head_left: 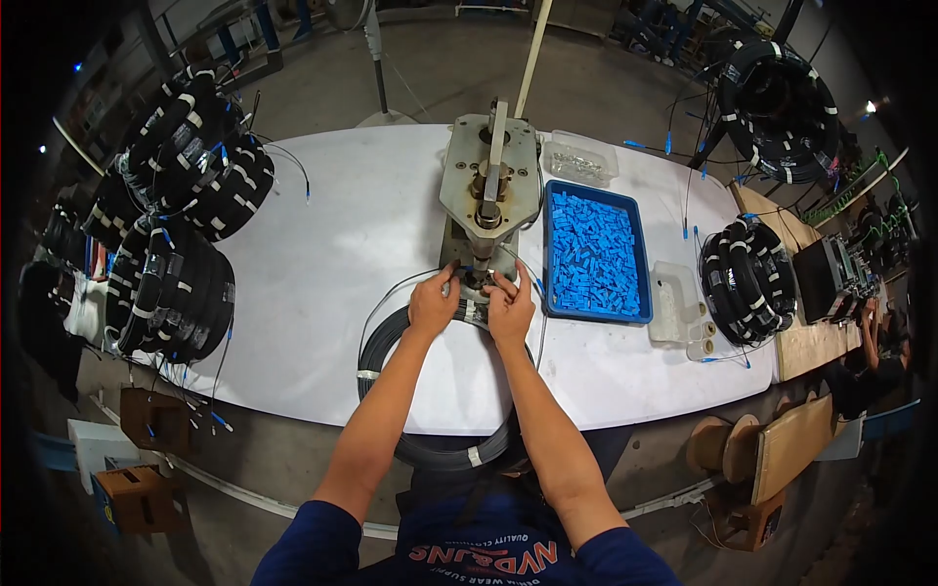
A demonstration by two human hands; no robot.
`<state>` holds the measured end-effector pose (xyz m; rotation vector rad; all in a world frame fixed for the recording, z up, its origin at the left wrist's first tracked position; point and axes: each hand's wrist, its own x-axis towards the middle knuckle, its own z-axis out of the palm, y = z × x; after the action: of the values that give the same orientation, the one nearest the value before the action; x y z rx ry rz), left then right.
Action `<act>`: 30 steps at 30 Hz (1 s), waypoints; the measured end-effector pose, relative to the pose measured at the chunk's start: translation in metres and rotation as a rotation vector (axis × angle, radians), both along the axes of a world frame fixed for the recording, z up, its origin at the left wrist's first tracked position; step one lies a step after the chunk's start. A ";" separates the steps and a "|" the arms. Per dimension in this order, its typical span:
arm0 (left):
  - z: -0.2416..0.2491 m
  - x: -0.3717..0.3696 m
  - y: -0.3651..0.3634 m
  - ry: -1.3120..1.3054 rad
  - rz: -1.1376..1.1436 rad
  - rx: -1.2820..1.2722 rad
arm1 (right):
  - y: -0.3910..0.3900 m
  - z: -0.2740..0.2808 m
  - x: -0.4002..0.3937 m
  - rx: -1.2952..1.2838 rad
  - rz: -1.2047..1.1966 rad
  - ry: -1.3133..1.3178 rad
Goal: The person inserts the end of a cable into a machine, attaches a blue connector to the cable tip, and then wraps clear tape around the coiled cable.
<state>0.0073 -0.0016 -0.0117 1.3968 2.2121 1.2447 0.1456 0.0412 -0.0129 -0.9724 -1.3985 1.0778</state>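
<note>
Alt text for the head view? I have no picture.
A person's left hand and right hand are at the base of a metal press on a white table, forearms over a dark cable coil. A blue tray of small blue parts lies right of the press; black coils are bundled at both sides.

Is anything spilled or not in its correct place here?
Nothing looks spilled; the blue plastic pieces lie inside the tray. Slightly odd, perhaps: the cable coil extends past the near edge of the table, not lying fully on it.
</note>
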 end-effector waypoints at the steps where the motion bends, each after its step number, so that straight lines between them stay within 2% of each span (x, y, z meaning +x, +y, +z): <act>1: -0.004 -0.001 0.000 0.007 -0.017 0.064 | -0.001 0.000 0.000 -0.035 -0.011 0.038; 2: -0.007 -0.002 0.000 0.014 -0.034 0.128 | -0.003 0.000 0.000 -0.039 -0.013 0.039; 6: -0.007 -0.001 0.002 -0.010 -0.020 0.077 | -0.003 -0.001 0.003 -0.012 0.029 -0.048; 8: -0.008 -0.002 0.003 -0.058 -0.012 0.124 | 0.000 -0.002 -0.003 -0.095 -0.023 0.131; 9: -0.006 -0.003 0.003 -0.057 -0.012 0.124 | 0.003 -0.003 -0.004 -0.095 -0.022 0.133; 11: -0.005 -0.003 0.003 -0.074 0.008 0.034 | 0.008 -0.008 -0.003 0.146 -0.111 -0.290; 18: 0.003 0.000 0.004 -0.079 0.011 0.010 | 0.010 -0.013 0.000 0.098 -0.079 -0.294; 20: 0.001 -0.001 0.005 -0.041 0.007 0.030 | 0.015 -0.025 0.000 0.252 -0.083 -0.276; 21: 0.001 0.000 0.004 -0.043 0.006 0.029 | 0.013 -0.022 0.002 0.251 -0.082 -0.279; 27: 0.001 -0.001 0.005 -0.048 0.021 0.013 | 0.009 -0.008 -0.001 0.108 -0.047 -0.297; 30: -0.003 0.000 0.004 -0.032 -0.003 0.114 | 0.008 -0.008 -0.006 0.091 -0.141 -0.237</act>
<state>0.0069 0.0023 -0.0148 1.4099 2.1473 1.4026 0.1398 0.0496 -0.0207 -1.1417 -1.5302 0.8068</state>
